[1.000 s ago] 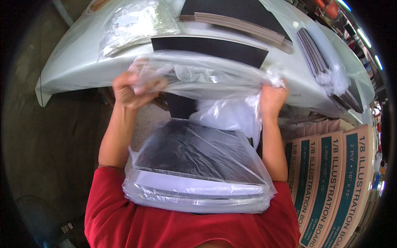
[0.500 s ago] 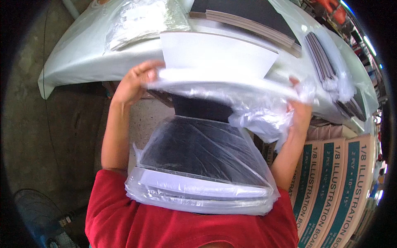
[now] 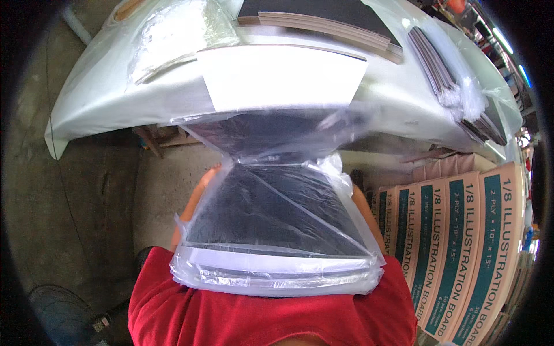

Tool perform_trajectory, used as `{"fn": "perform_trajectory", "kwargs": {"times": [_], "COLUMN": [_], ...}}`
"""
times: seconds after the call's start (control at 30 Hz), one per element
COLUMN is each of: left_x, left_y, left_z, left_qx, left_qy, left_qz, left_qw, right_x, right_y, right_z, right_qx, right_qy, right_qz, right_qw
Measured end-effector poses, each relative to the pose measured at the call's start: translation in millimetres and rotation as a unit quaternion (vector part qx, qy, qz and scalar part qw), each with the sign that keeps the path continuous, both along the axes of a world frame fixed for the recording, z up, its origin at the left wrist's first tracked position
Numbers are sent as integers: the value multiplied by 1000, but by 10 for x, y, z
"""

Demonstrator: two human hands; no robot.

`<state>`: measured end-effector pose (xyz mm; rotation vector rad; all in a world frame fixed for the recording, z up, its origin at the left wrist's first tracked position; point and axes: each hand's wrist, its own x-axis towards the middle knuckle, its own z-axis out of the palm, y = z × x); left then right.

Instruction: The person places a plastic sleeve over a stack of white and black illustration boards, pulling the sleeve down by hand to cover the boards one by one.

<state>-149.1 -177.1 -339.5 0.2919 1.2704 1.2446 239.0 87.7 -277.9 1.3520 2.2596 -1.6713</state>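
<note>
A stack of boards with a black face leans against my chest inside a clear plastic bag. Beyond it, more clear plastic covers another dark board surface, reaching to the table edge. My left hand is beside the left edge of the wrapped boards, mostly hidden by the plastic; only a bit of it shows. On the right side, my forearm runs up behind the bunched plastic, which hides my right hand. What the fingers do on either side cannot be seen. A white board lies just ahead on the table.
The table has a white plastic cover. On it are a pile of clear plastic bags, a stack of black boards and a wrapped bundle of boards. Several brown cartons stand at right; a fan is lower left.
Both hands have come down from the table edge toward me, along the sides of the wrapped boards. The plastic they held up is now spread over the far dark boards.
</note>
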Motion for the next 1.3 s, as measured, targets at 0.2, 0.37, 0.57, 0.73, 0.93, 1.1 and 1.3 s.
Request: {"fn": "perform_trajectory", "kwargs": {"times": [0.2, 0.37, 0.57, 0.73, 0.93, 1.1, 1.3], "left_x": [-546, -181, 553, 1132, 1197, 949, 1179], "left_y": [373, 867, 1257, 1331, 1461, 1723, 1368], "left_z": [1800, 3052, 3845, 3719, 3483, 3385, 3699], "left_qx": [-37, 244, 262, 335, 391, 384, 371], "left_qy": [412, 162, 284, 506, 428, 345, 467], "left_qz": [-105, 57, -491, -84, -33, 8, -178], "left_qw": [904, 955, 781, 791, 814, 857, 783], "right_x": [123, -410, -1147, -1472, -1375, -1147, -1254], "right_y": [520, 333, 196, -411, -281, -593, -586], "right_z": [1958, 3189, 3329, 3124, 3001, 3118, 2918], "right_qx": [249, 285, 95, -130, -79, -253, -181], "right_qy": [162, 389, 531, 593, 594, 665, 591], "right_qz": [-215, -112, 58, 77, 124, 141, 17], "right_qw": [930, 869, 840, 791, 791, 689, 786]}}
